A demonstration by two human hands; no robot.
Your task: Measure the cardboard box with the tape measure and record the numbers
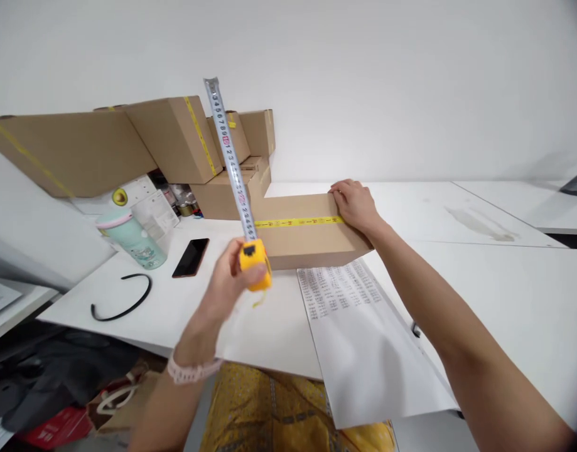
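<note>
My left hand (229, 276) is wrapped round a yellow tape measure (254, 263). Its metal blade (232, 164) is drawn out, pointing up and away past the left end of a cardboard box (307, 242). This box lies flat on the white desk, with a strip of yellow printed tape across its top. At the box's right end rests my right hand (356, 204), fingers curled over the far corner and gripping it. A printed sheet of paper (354, 351) lies in front of the box, its near end hanging over the desk edge.
Several cardboard boxes (168, 138) are stacked at the back left. Near them stand a mint-green tumbler (132, 238), a phone (191, 257) and a black curved band (144, 295). Behind the white desk (279, 320) rises a wall. Bags (123, 402) lie below on the left.
</note>
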